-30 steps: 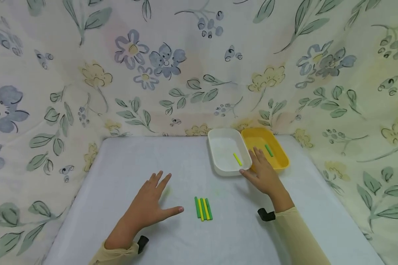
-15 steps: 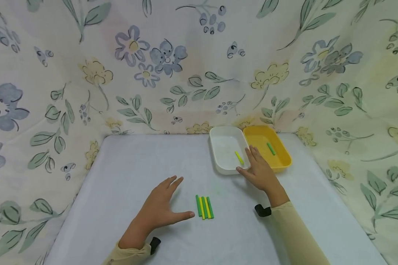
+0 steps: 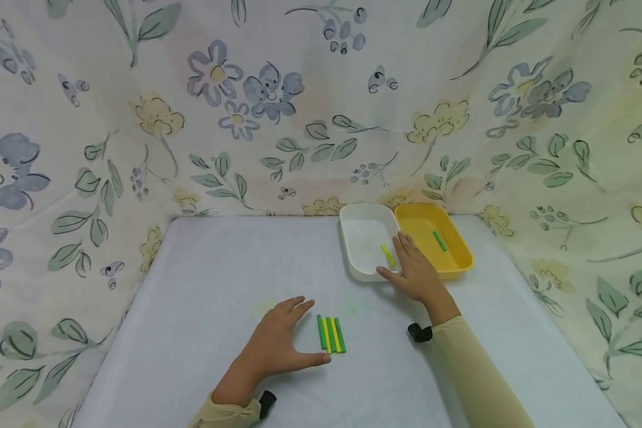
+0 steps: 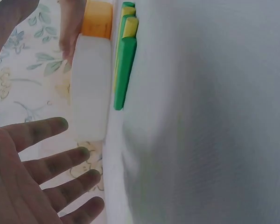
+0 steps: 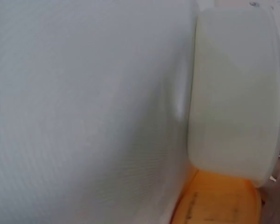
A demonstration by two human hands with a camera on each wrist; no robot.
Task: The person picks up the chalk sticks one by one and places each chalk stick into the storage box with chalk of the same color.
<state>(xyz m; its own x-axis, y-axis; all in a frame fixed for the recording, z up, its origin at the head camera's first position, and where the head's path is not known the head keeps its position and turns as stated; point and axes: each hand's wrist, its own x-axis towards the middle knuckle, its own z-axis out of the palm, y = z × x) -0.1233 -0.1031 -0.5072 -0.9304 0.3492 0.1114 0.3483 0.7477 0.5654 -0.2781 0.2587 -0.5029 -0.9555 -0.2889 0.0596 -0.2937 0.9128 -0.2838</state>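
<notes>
Nothing is grasped by the left hand [image 3: 275,343], spread beside green and yellow sticks [image 3: 329,334] laid midway between the side edges of the worktop [image 3: 230,255]; the right hand [image 3: 419,276], also empty, is extended at the white tray [image 3: 362,241] toward the far right corner

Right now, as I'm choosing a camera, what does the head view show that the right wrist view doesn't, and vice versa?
Head view only: left hand, five sticks on the tabletop, yellow stick in the white container, green stick in the yellow container.
Right wrist view only: dark marks on the yellow container.
Both: containers, tabletop and at least part of the right hand.
</notes>
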